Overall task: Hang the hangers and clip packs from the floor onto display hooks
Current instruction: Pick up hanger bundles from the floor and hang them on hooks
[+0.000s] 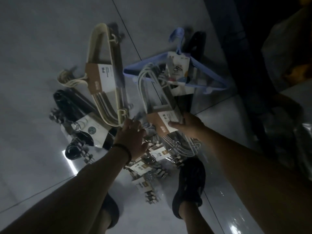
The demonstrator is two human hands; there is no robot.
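Cream hangers (pixel 104 85) with a brown-and-white band, blue hangers (pixel 202 65), black hangers (pixel 70 105), and pale grey floor tiles (pixel 42 48).

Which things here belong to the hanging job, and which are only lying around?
Job: cream hanger pack; white hanger pack, gripped by the right hand; blue hangers; black hangers; clip packs near the left hand.
Not part of it: pale bag at the right edge; the person's dark shoe.

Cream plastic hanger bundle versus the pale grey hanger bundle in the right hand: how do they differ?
Colour: the cream plastic hanger bundle is yellowish, the pale grey hanger bundle whiter. State: the cream one lies on the floor; the right hand grips the grey one by its sleeve. Both wear a brown-and-white card sleeve.
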